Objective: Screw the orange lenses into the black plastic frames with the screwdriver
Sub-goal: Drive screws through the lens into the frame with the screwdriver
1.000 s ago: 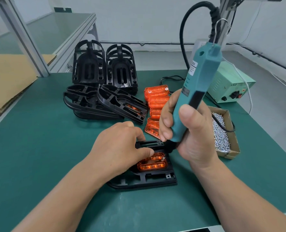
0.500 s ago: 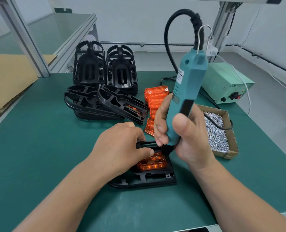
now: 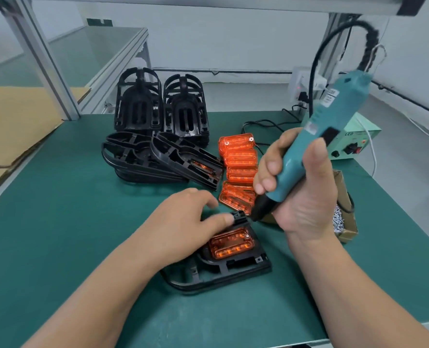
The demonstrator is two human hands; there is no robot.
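Rt hand (image 3: pixel 306 197) wraps tight round the teal plastic electric screwdriver (image 3: pixel 316 144), its black tip tilted just off the matte black ribbed plastic frame (image 3: pixel 233 270) — flat near the front edge of the green mat-topped bench (image 3: pixel 57 222). A glossy translucent orange lens (image 3: pixel 229 243) sits in the frame. Lt hand (image 3: pixel 183 222) rests on the frame w/ loose fingers — thumb on its far tab. White walls behind.

"Bright in here?"

"Evenly, yes: soft light from overhead, only faint shadows on the mat (image 3: pixel 57 222)."

"Sharp?"

"Mostly. The screwdriver (image 3: pixel 306 156) smears at its top, cable (image 3: pixel 316 66) too. The post (image 3: pixel 45 66) tilts near the left edge, lens distortion, and the wall (image 3: pixel 233 33) looks washed out."
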